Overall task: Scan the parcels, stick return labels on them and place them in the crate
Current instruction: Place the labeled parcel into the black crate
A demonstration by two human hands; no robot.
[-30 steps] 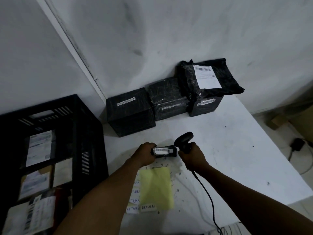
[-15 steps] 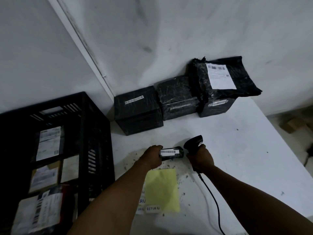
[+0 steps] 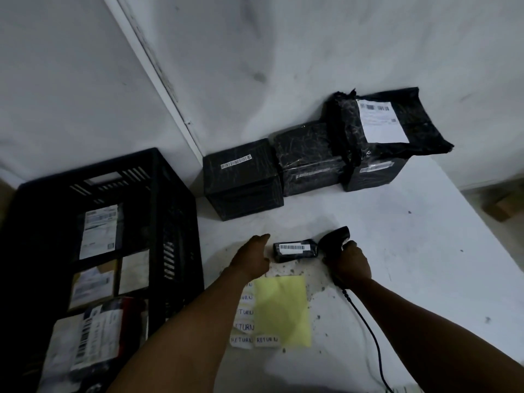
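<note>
Gripping the scanner (image 3: 336, 241) in your right hand (image 3: 351, 263), left hand (image 3: 251, 258) open beside the small parcel (image 3: 295, 250) on the table (image 3: 425, 265), aim squarely at its barcode.

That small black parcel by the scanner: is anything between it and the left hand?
Nothing visible. The small black parcel lies on the white table, with only a bare strip of tabletop between it and the left hand. The right hand grips the scanner on its other side.
</note>
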